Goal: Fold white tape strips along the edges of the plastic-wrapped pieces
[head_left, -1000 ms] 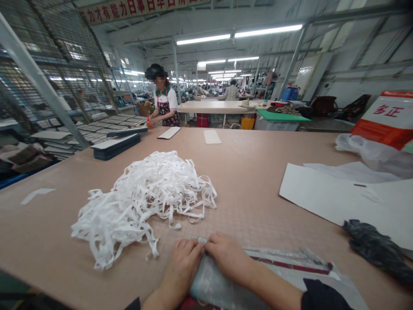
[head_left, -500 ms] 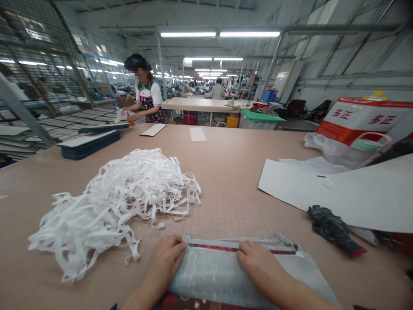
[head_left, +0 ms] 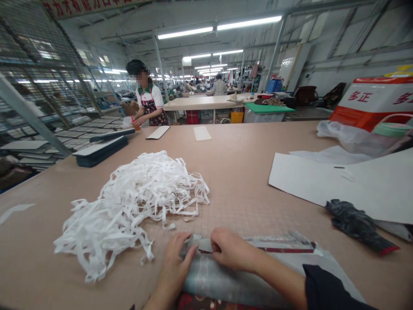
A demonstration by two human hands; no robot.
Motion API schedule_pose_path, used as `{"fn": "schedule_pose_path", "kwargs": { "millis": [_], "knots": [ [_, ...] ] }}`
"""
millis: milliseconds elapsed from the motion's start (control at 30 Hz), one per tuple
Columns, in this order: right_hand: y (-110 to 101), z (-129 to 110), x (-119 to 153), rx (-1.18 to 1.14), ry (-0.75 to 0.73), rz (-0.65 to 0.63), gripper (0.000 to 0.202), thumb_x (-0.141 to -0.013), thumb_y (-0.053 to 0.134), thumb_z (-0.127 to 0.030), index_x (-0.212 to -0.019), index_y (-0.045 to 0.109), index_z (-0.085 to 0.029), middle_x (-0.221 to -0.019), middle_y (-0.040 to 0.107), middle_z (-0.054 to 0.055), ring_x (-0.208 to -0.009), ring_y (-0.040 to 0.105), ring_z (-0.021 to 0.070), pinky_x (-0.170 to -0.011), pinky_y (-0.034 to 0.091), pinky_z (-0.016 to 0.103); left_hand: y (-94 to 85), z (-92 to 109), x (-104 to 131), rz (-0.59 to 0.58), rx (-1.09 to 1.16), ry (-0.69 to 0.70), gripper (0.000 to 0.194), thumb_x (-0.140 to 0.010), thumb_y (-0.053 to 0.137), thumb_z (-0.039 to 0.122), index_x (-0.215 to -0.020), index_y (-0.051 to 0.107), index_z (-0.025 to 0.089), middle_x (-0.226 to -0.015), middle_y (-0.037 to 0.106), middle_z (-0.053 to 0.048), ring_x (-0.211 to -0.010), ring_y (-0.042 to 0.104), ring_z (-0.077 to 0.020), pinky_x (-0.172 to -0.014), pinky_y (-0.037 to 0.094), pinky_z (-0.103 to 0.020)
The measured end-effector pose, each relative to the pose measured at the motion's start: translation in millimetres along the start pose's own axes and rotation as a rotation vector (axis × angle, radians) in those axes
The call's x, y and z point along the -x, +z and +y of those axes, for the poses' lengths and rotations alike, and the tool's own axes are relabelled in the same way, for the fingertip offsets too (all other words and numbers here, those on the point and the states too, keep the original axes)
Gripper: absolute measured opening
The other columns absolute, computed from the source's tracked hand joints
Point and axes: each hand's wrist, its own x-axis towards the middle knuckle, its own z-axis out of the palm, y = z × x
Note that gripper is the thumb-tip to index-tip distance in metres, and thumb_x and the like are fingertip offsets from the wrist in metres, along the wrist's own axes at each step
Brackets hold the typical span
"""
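Note:
A grey, translucent sheet point(head_left: 235, 282) lies at the table's near edge, with dark red patterned fabric point(head_left: 206, 302) below it and a narrow red-and-dark strip along its far edge. My left hand point(head_left: 176, 262) is at the sheet's far left corner, thumb and fingers around the edge material. Just right of it, my right hand point(head_left: 230, 249) is curled with fingertips pinched on the same far edge. A tangled heap of white ribbons point(head_left: 142, 193) sits to the left, beyond my left hand.
A dark glove point(head_left: 358, 224) and large white boards point(head_left: 322, 185) lie at right. Stacked panels point(head_left: 100, 150) stand at the far left edge. Across the table, a person point(head_left: 148, 97) handles a small orange-red item. A plastic bag point(head_left: 345, 135) and red-white box point(head_left: 364, 103) are far right.
My right hand has moved left along the sheet's far edge, close to my left hand, and its fingers are more curled. The camera view has turned slightly left.

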Motion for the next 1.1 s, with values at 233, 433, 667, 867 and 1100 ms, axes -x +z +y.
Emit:
{"fn": "schedule_pose_path", "kwargs": {
  "millis": [233,433,667,867,1100],
  "knots": [
    [18.3,4.7,-22.6,-0.372,-0.121,0.064,0.035,-0.074,0.039,-0.006,-0.105,0.046,-0.019,-0.087,0.061,0.002,-0.078,0.056,0.0126,-0.07,0.04,0.022,10.9,-5.6,-1.7,-0.053,-0.001,-0.069,0.03,-0.077,0.051,0.026,-0.106,0.051,0.018,-0.083,0.063,-0.004,-0.077,0.06,-0.0187,-0.073,0.049,-0.038],
    [35.5,9.4,-40.7,-0.193,-0.248,0.169,0.023,-0.074,0.042,-0.005,-0.088,0.056,-0.016,-0.086,0.059,0.003,-0.082,0.052,0.0147,-0.074,0.04,0.025,0.3,10.5,1.4,0.051,-0.26,0.236,0.013,-0.084,0.044,0.025,-0.088,0.055,0.019,-0.088,0.06,-0.006,-0.085,0.055,-0.0196,-0.076,0.044,-0.036],
    [30.8,20.7,-48.1,-0.095,-0.405,0.103,0.018,-0.079,0.044,-0.01,-0.085,0.061,-0.015,-0.083,0.06,0.004,-0.08,0.052,0.014,-0.074,0.04,0.023,-1.3,23.6,-0.6,-0.156,-0.434,0.332,0.017,-0.084,0.042,0.016,-0.087,0.059,0.021,-0.08,0.058,-0.003,-0.075,0.052,-0.0178,-0.069,0.041,-0.033],
    [26.7,21.8,-57.2,-0.051,-0.42,0.052,0.017,-0.079,0.046,-0.01,-0.081,0.063,-0.015,-0.081,0.06,0.003,-0.08,0.052,0.0135,-0.073,0.039,0.022,1.3,17.9,2.8,-0.215,-0.5,0.341,0.017,-0.083,0.045,0.015,-0.094,0.058,0.022,-0.087,0.057,-0.004,-0.079,0.051,-0.0183,-0.072,0.039,-0.034],
    [23.2,14.0,-62.8,-0.017,-0.301,-0.002,0.014,-0.078,0.049,-0.012,-0.08,0.063,-0.014,-0.081,0.061,0.004,-0.076,0.053,0.0132,-0.07,0.04,0.021,-0.1,21.0,1.5,-0.253,-0.566,0.391,0.022,-0.082,0.041,0.01,-0.097,0.056,0.019,-0.091,0.058,-0.005,-0.08,0.05,-0.019,-0.078,0.038,-0.036]
  ]
}}
